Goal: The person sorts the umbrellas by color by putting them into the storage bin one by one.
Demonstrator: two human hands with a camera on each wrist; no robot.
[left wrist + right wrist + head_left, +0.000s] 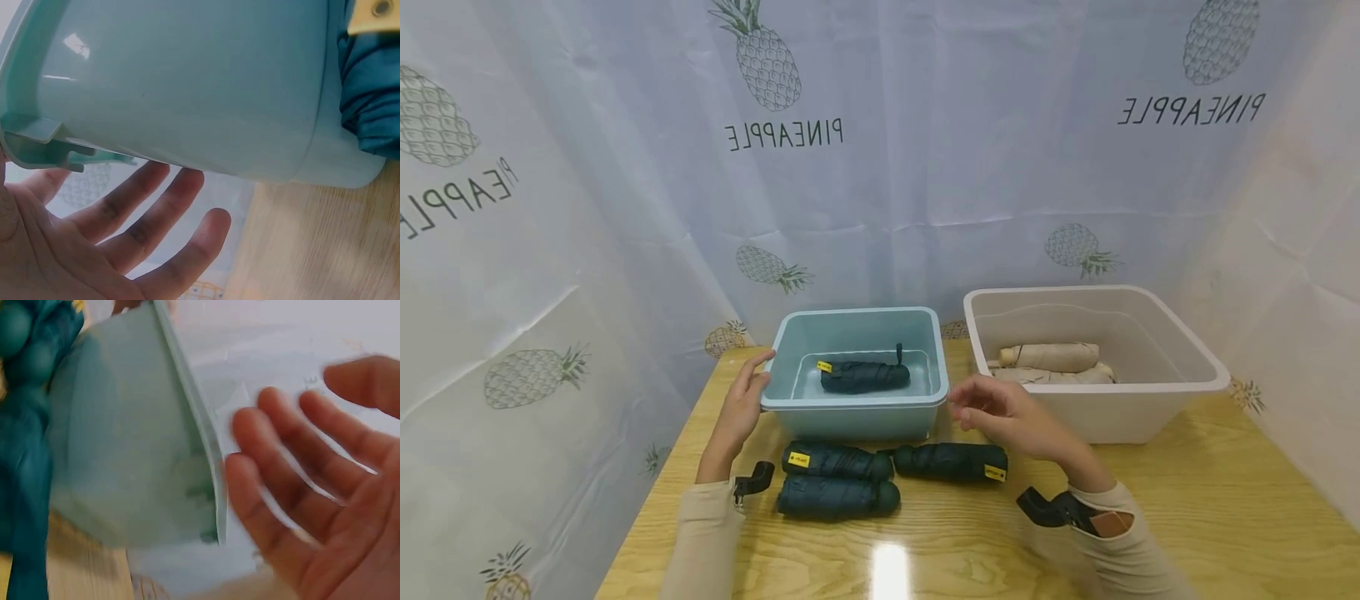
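A light blue plastic bin (853,422) stands at the back of the table, holding one dark green folded umbrella (865,377). My left hand (741,414) is at its left rim; in the left wrist view the fingers (156,234) stretch along the outer wall. Beside the right rim, my right hand (1015,417) holds nothing, its fingers (294,481) loosely bent. In front of the bin lie three more dark folded umbrellas: an upper left one (838,461), a lower left one (831,497) and a right one (947,462). They have dark round ends, and yellow tags show on two.
To the right stands a larger white bin (1097,408) with beige folded umbrellas (1052,357) inside. A pineapple-print curtain (887,183) hangs behind and beside the wooden table (820,558).
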